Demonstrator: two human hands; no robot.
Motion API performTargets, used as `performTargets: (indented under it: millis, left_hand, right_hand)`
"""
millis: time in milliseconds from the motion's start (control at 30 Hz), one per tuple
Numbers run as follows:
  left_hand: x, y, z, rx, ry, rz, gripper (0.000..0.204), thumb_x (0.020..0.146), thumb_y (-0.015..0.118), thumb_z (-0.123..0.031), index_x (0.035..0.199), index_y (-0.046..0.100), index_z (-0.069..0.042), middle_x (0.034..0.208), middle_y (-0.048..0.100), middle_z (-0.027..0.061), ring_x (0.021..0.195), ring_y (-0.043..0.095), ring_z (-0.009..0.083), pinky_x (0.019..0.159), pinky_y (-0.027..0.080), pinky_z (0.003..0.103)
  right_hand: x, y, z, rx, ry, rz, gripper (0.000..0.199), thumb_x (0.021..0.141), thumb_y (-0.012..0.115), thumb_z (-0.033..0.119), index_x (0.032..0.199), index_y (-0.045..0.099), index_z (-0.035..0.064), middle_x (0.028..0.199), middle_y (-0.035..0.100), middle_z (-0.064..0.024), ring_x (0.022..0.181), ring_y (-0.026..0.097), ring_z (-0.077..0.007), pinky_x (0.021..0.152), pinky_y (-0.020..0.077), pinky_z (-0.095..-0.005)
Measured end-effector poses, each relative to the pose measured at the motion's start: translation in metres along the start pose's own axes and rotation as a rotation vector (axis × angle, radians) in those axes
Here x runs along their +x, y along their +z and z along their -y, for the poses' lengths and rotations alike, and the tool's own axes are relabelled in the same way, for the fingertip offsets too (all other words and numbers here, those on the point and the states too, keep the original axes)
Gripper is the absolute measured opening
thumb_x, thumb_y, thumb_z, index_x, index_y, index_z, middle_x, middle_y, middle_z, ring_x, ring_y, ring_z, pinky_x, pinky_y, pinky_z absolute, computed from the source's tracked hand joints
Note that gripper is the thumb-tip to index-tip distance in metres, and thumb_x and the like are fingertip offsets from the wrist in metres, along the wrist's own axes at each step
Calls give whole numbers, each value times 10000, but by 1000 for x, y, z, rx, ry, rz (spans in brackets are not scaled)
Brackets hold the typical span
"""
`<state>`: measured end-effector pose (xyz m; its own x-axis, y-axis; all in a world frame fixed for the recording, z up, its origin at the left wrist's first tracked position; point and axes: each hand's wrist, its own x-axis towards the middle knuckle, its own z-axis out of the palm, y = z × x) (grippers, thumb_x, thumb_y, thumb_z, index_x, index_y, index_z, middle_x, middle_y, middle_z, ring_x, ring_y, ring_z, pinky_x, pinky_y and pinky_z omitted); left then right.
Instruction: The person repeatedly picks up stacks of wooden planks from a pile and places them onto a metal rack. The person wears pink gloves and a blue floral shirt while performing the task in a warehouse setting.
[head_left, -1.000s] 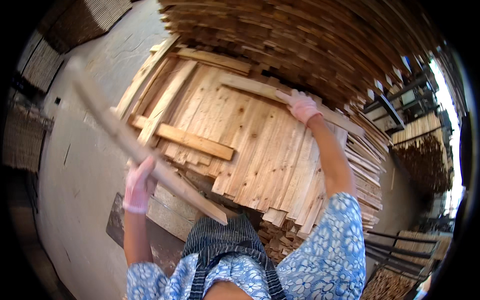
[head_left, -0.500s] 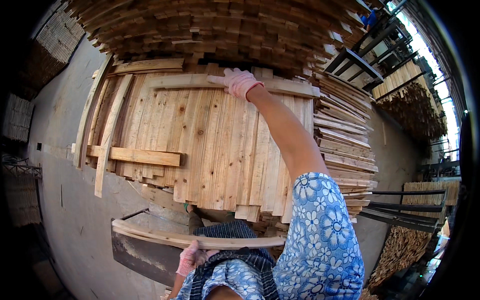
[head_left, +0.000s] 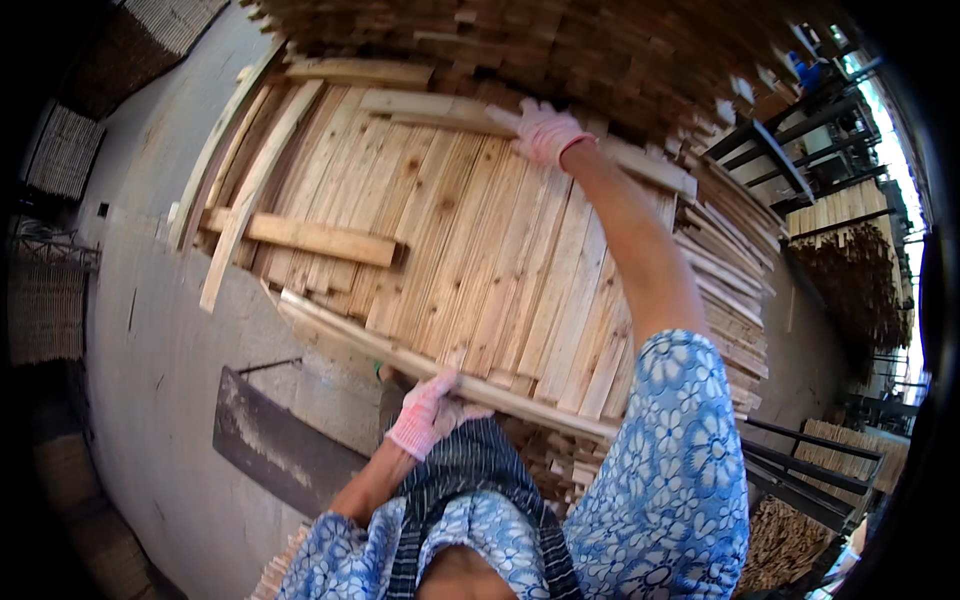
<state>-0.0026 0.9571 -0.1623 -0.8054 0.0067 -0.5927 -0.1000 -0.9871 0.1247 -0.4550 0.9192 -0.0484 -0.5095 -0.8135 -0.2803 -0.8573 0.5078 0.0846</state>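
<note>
My left hand (head_left: 432, 412), in a pink-and-white knit glove, grips a long wooden strip (head_left: 345, 328) near its middle. That strip lies slantwise across the near edge of a layer of boards (head_left: 480, 240) laid side by side. Farther off, my gloved right hand (head_left: 548, 135) is closed over another wooden strip (head_left: 650, 168), which lies crosswise along the far ends of the boards. One finger stretches left along its top, and the fingertips on the far side are hidden. My right arm reaches out over the boards.
Loose battens (head_left: 262, 150) lie at the left end of the stack, across a short crosspiece (head_left: 310, 238). A tall pile of wood (head_left: 560, 50) stands beyond. Uneven board ends (head_left: 730, 290) jut out at right. A dark metal plate (head_left: 280, 440) is at lower left.
My left hand has raised its strip from near my waist and moved it forward to the boards' near edge. The view has turned and shifted; my right hand stays at the far strip.
</note>
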Motion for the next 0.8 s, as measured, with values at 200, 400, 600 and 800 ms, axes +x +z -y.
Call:
performTargets:
  millis: [200,400,600,800]
  left_hand:
    - [-51,-37,22,-29,-50,-93,355,954,700,-194,1201,615,46,1189,660,235,1136,645,425,920,564,627]
    - [-20,-13,21,13,-156,51,549,989,660,-275,1393,480,51,1393,535,275,1294,529,450,1053,453,652]
    - [19,-10,22,-106,-105,-10,565,995,643,-211,1462,407,4,1473,455,257,1319,477,501,1040,377,767]
    - [-19,-10,29,-121,-74,-98,630,922,708,-230,1425,424,22,1418,485,260,1312,489,495,1038,390,768]
  right_hand:
    - [-95,49,-23,80,-19,-443,603,925,648,316,1497,460,297,1456,509,-178,1317,488,-380,901,508,-552]
    - [-245,167,-84,109,669,-214,567,991,488,423,1512,412,212,1325,554,-264,1146,585,-490,967,481,-547]
    - [-234,187,-61,530,920,-150,856,958,420,664,1621,194,172,1276,507,-418,1131,587,-555,971,478,-580]
    - [-265,145,-20,174,366,-336,600,934,641,433,1445,496,155,1357,522,-311,1261,519,-491,1052,447,-526]
